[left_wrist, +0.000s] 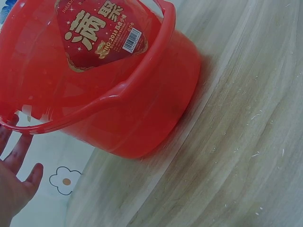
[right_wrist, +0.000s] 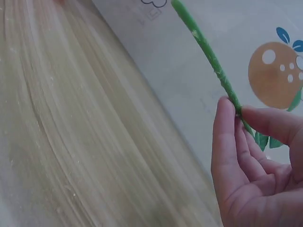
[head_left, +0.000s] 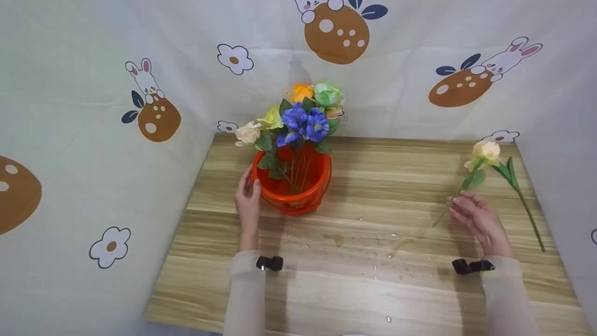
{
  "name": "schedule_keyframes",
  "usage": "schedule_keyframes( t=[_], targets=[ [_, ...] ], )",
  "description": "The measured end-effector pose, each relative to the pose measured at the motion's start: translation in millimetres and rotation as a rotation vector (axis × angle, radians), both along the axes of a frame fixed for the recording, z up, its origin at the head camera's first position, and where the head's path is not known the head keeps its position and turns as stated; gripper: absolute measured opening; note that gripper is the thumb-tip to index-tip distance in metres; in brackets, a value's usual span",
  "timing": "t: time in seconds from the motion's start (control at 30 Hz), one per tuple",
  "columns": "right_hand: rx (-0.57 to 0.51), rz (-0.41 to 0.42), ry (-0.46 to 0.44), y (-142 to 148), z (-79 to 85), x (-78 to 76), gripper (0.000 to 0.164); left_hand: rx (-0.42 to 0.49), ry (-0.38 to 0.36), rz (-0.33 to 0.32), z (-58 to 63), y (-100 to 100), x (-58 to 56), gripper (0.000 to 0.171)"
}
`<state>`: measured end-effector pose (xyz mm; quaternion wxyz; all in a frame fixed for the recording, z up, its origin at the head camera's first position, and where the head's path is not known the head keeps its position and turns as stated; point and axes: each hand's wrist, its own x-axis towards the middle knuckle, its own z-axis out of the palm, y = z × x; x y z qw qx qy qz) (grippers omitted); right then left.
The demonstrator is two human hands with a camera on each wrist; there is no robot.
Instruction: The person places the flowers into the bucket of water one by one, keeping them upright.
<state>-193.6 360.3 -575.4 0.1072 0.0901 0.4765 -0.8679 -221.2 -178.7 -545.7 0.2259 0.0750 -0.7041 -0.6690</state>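
A red plastic bucket (head_left: pixel 294 205) stands at the back left of the wooden table, holding several artificial flowers (head_left: pixel 305 121) in blue, yellow, orange, green and pale peach. Against its left side rests my left hand (head_left: pixel 248 198). In the left wrist view the fingers (left_wrist: pixel 18 153) reach the rim and handle, while the thumb stands apart from them. On the right, my right hand (head_left: pixel 478 221) pinches the green stem of a pale peach artificial flower (head_left: pixel 485 154) between thumb and fingertips. The right wrist view shows the lower stem (right_wrist: pixel 208 49) pointing up past the fingers.
A green leafy stem (head_left: pixel 527 210) lies along the table's right edge, its top beside the peach flower. Water drops (head_left: pixel 387 252) are scattered over the middle of the wooden table (head_left: pixel 210 270). A printed cloth (head_left: pixel 392 84) hangs behind and at both sides.
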Motion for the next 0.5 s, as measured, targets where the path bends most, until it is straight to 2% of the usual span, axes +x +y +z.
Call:
schedule_keyframes(
  t=[0.3, 0.5],
  targets=[
    [0.068, -0.156, 0.011, -17, 20.5, 2.4, 0.020, 0.025, 0.004, -0.009, -1.4, -1, -1.0, 0.043],
    [0.121, -0.214, 0.096, -30, 31.8, 3.7, 0.018, 0.022, -0.005, -0.006, 0.6, 0, -0.5, 0.043]
  ],
)
